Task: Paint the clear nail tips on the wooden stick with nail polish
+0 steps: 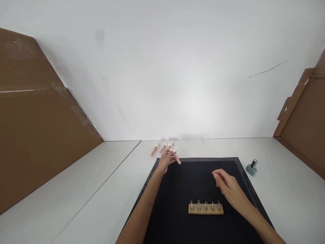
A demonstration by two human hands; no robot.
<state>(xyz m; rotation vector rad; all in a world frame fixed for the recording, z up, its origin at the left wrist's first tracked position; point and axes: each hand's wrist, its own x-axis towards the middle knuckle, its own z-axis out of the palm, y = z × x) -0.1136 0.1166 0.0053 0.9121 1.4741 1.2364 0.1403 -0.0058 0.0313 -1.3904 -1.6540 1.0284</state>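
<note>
At the far left corner of the black mat, my left hand (166, 160) grips a nail polish bottle (177, 158) with a long peach cap and a whitish body. The cap points down and to the right, over the mat. Several similar bottles (154, 149) lie on the white table just behind that hand. My right hand (224, 182) hovers over the right part of the mat, fingers curled and thumb near the index finger, nothing visible in them. Nearest to it is a wooden stand (202, 211) with a row of several clear nail tips or pegs.
The black mat (177, 193) has a dark grey border and lies on the white table (106, 203). A teal bottle with a silver cap (252, 167) stands right of the mat. Brown cardboard panels (45, 118) flank both sides, and a white wall (177, 78) closes the back.
</note>
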